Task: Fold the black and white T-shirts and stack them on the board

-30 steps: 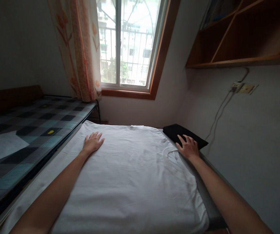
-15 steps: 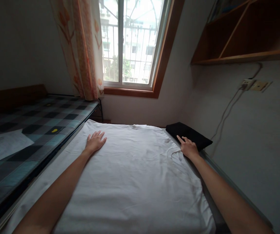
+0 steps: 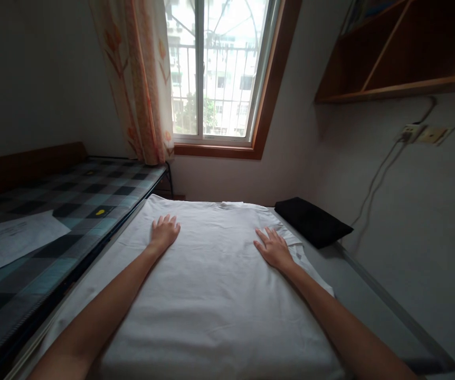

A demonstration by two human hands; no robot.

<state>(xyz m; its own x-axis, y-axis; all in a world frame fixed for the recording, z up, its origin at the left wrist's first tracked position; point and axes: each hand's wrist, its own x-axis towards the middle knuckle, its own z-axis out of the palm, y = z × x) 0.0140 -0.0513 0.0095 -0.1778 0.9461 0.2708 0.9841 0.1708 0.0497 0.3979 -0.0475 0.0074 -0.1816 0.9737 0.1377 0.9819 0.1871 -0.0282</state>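
A white cloth lies spread over a grey surface, with small wrinkles along its right side. My left hand rests flat on the upper left part of the cloth, fingers spread. On the upper right part lies my right hand, palm down with its fingers apart. Neither hand holds anything. Beyond my right hand, a folded black item sits on the grey surface near the wall, not touching the hand.
To the left is a bed with a checked mattress, bearing paper sheets. A curtain hangs beside the window. Wooden shelves and a socket with a cable are on the right wall.
My right hand has moved left, from the cloth's right edge beside the black item onto the cloth. My left hand stays at the same part of the cloth. The view has shifted slightly.
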